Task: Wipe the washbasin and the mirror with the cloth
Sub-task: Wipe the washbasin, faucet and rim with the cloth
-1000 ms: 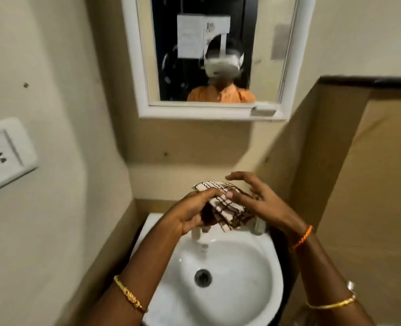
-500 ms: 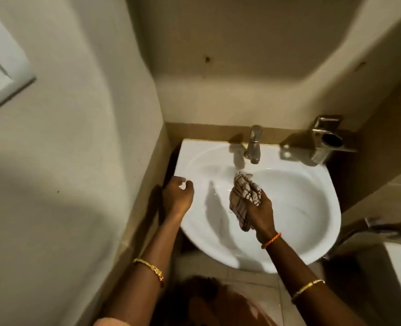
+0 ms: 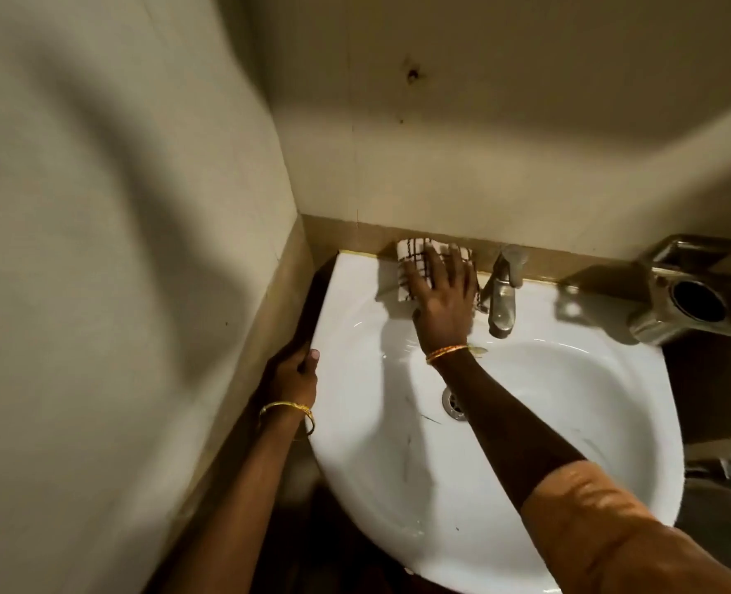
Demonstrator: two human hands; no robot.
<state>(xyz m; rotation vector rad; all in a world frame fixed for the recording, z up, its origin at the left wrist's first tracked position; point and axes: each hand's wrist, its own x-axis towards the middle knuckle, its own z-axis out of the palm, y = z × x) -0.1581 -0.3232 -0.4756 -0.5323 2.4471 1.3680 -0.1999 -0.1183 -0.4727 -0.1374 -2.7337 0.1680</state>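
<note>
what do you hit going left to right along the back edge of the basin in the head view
checked cloth pressed flat under the right hand → tap → metal holder on the wall at the far right. The left hand grips the basin rim further forward, so it is left out.

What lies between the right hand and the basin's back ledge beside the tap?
In the head view, the checked cloth lies under the right hand, pressed flat onto the washbasin ledge left of the tap.

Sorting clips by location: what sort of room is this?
Probably a small bathroom or washroom: a white washbasin with a tap fixed in a tiled corner, and a metal wall holder beside it.
</note>
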